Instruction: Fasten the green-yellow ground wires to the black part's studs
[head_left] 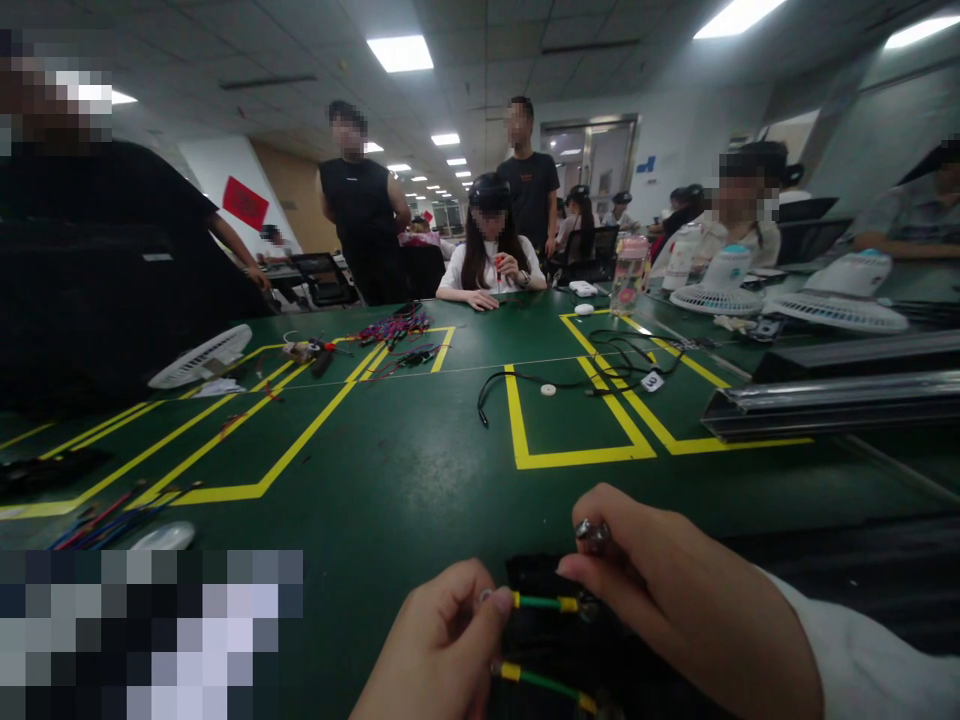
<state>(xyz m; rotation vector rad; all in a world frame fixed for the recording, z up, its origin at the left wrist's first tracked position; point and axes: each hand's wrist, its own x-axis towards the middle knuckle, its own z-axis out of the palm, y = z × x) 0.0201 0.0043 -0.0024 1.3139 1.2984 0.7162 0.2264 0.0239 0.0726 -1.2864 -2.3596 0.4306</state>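
My left hand (442,640) is closed at the bottom centre, thumb and forefinger pinching one end of a short green wire (541,603) with yellow sleeves. The wire's other end reaches a round metal piece below my right fingers. A second green wire (551,683), likewise yellow at its ends, lies nearer to me, its left end at my left fingers. To the right, my right hand (667,580) is closed on a small shiny metal piece (592,537), possibly a bolt or nut; its exact kind is unclear. Dark material (529,570) lies under the wires.
Black metal profiles (847,400) lie at right. A black cable (540,378) and a white ring (548,390) rest near yellow tape. Coloured wires (390,328) are heaped at far left centre. White fans (720,285) and a bottle (630,275) stand behind. A person (491,255) sits opposite.
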